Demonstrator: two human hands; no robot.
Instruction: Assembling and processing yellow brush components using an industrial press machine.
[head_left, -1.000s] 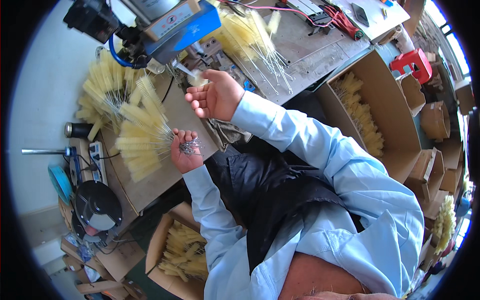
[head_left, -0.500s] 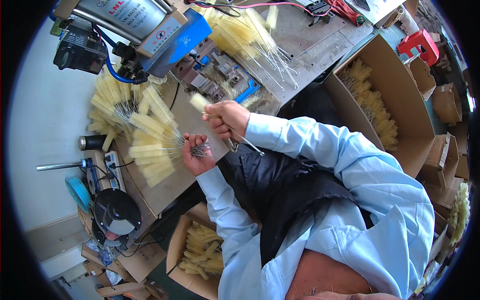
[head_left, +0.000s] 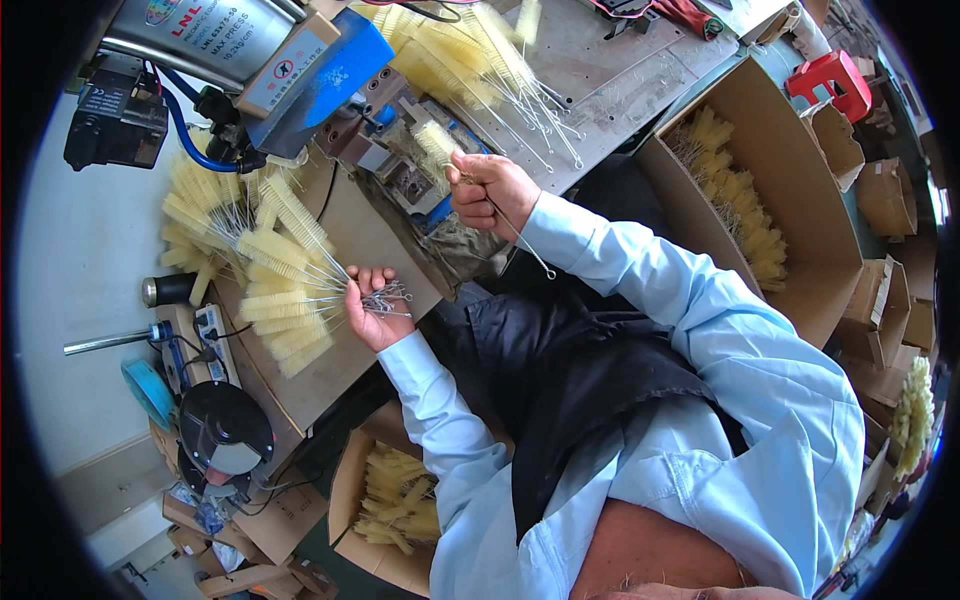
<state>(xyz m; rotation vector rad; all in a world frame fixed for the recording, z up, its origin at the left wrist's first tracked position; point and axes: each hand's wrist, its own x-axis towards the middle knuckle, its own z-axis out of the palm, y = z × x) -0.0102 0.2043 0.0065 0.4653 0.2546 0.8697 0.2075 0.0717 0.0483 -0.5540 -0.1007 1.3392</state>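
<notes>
My left hand (head_left: 374, 308) is closed round the wire stems of a bunch of bottle brushes (head_left: 290, 300). Their cream bristle heads fan out to the left over the bench, and the looped wire ends stick out on the right of the fist. Between the fingers of my right hand (head_left: 495, 193) is a single bottle brush (head_left: 436, 142). Its bristle head points up and left, while its twisted wire stem slants down to a loop below the hand. That head is in front of the metal fixture (head_left: 405, 180) of a press (head_left: 320, 75).
More brushes (head_left: 460, 60) lie on the metal table (head_left: 640, 100) at the back, loops toward me. Another heap (head_left: 205, 205) is behind the left bunch. Cardboard boxes with brushes stand at right (head_left: 815, 230) and below left (head_left: 350, 500). A black round device (head_left: 225, 425) sits at left.
My right hand has moved right and slightly up with its brush, away from my left hand. The whole view has shifted a little, and the left hand still grips its bunch.
</notes>
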